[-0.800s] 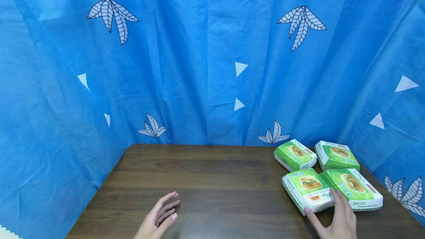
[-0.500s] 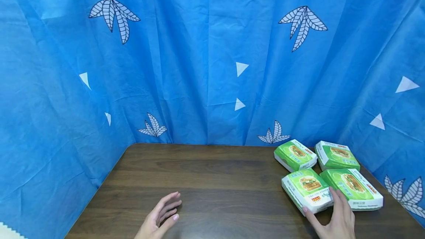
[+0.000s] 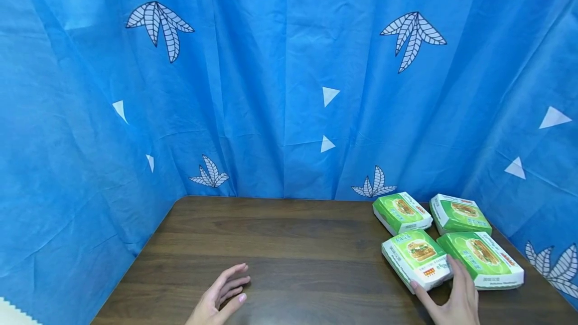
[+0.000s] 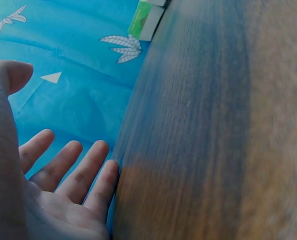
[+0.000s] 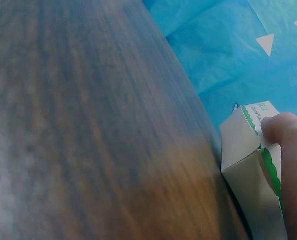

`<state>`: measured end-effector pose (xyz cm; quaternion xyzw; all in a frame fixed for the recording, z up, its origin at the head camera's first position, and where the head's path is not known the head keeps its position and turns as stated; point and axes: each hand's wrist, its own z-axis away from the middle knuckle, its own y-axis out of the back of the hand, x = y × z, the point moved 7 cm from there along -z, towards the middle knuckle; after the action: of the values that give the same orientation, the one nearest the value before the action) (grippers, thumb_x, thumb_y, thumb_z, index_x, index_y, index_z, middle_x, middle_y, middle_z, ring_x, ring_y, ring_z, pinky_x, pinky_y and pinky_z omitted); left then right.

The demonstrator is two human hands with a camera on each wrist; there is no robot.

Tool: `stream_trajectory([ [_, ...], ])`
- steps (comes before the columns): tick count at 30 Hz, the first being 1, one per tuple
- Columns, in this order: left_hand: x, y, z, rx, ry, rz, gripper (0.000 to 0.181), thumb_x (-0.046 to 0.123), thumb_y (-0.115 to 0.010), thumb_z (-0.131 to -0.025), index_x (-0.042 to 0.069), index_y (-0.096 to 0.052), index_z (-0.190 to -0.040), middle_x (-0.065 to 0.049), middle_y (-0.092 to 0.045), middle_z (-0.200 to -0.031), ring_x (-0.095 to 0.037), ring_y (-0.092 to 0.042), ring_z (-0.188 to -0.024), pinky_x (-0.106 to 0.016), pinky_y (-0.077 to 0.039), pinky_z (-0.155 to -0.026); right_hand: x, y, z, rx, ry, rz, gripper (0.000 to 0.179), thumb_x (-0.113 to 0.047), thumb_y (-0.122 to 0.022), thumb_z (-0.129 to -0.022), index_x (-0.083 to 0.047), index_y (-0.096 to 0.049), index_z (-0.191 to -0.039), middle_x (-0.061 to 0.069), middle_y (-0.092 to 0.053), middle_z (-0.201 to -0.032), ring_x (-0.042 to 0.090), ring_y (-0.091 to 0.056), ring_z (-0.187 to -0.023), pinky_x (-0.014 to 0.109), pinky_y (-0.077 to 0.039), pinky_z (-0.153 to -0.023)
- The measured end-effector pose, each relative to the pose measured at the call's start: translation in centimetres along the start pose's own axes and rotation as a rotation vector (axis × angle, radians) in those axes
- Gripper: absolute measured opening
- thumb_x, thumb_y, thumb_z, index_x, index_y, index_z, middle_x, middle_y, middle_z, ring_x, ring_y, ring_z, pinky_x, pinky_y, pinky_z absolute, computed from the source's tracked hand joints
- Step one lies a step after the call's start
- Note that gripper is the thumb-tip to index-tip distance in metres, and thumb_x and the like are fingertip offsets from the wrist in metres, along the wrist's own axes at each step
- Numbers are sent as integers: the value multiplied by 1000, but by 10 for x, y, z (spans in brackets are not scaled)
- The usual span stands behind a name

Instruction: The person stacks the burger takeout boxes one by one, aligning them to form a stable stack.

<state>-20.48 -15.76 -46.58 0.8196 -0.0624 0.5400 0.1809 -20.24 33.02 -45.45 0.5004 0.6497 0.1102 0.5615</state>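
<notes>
At the front right of the table, my right hand (image 3: 453, 300) holds the front left burger box (image 3: 413, 260) between thumb and fingers. This box is green and white with a burger picture on its lid. In the right wrist view the thumb (image 5: 283, 131) presses on a white and green side of the burger box (image 5: 241, 140); the other fingers are hidden there. My left hand (image 3: 219, 297) hovers over the front left of the table and holds nothing. The left wrist view shows its fingers (image 4: 83, 175) spread and slightly bent, palm in sight.
Beside the held box lies another burger box (image 3: 485, 260), and behind them are two more, a left burger box (image 3: 402, 213) and a right burger box (image 3: 460, 213). The dark wooden table (image 3: 293, 245) is bordered by a blue patterned curtain (image 3: 253, 89).
My right hand and the front left box have shifted very slightly left, widening the gap to its right neighbour. The head view has tilted a little. My left hand stays nearly still.
</notes>
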Motion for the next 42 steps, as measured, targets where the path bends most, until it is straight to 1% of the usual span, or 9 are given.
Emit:
stream_trajectory([
  [3,1,1,0,19,-16,-21,53,6,-53,-98,-4,-30,-145,-30,-38,-143,-11,-55,-123,-27,-48,-96,-1,0,1,2,-11,-10,111,-49,-77,-76,-4,-11,-154,30,-18,-150,48,-17,-136,62,-11,-112],
  [5,-8,1,1,4,47,10,54,10,-51,-99,1,-28,-147,-26,-36,-146,-9,-53,-125,-25,-45,-100,-1,1,1,2,-23,-17,112,-49,-78,-75,-5,-11,-154,30,-18,-151,47,-18,-136,62,-13,-111],
  [11,-26,2,2,-23,84,28,56,12,-50,-101,6,-24,-150,-18,-33,-150,-11,-50,-128,-24,-42,-104,-2,3,2,-17,-78,-24,114,-49,-79,-74,-6,-10,-154,27,-17,-153,46,-20,-134,61,-32,-101],
  [17,-24,2,3,-23,145,48,55,17,-51,-100,8,-27,-149,-17,-34,-150,-9,-51,-127,-26,-44,-101,0,2,1,-38,-120,-24,115,-50,-80,-73,-7,-11,-154,26,-15,-154,46,-20,-134,59,-40,-97],
  [29,-33,2,2,-34,87,20,56,14,-51,-100,9,-25,-150,-16,-34,-150,-12,-51,-128,-27,-44,-103,0,2,0,-59,-128,-35,114,-51,-80,-73,-7,-13,-154,27,-15,-154,46,-20,-135,60,-38,-98],
  [32,-29,1,2,-35,117,29,57,15,-51,-100,10,-25,-151,-16,-33,-151,-9,-50,-128,-26,-43,-103,-1,2,1,-50,-113,-42,113,-49,-80,-73,-6,-13,-154,27,-16,-153,46,-21,-134,60,-40,-97],
  [34,-19,1,1,-8,141,19,57,13,-53,-99,7,-27,-150,-20,-34,-150,-10,-52,-126,-27,-46,-100,-2,3,1,-37,-99,-38,112,-49,-80,-73,-7,-15,-154,26,-18,-153,45,-23,-134,48,-43,-100],
  [39,1,-1,-2,56,166,-5,54,8,-56,-96,2,-34,-145,-26,-36,-147,-12,-56,-122,-28,-49,-97,-5,4,2,-18,-58,-46,110,-47,-81,-73,-6,-17,-153,26,-20,-152,45,-25,-132,50,-44,-98],
  [42,-1,-2,-1,-1,154,53,54,12,-53,-99,2,-30,-147,-25,-35,-147,-11,-53,-125,-28,-47,-99,-6,3,2,-18,-44,-57,110,-45,-82,-73,-5,-18,-153,27,-20,-151,46,-24,-132,62,-40,-92],
])
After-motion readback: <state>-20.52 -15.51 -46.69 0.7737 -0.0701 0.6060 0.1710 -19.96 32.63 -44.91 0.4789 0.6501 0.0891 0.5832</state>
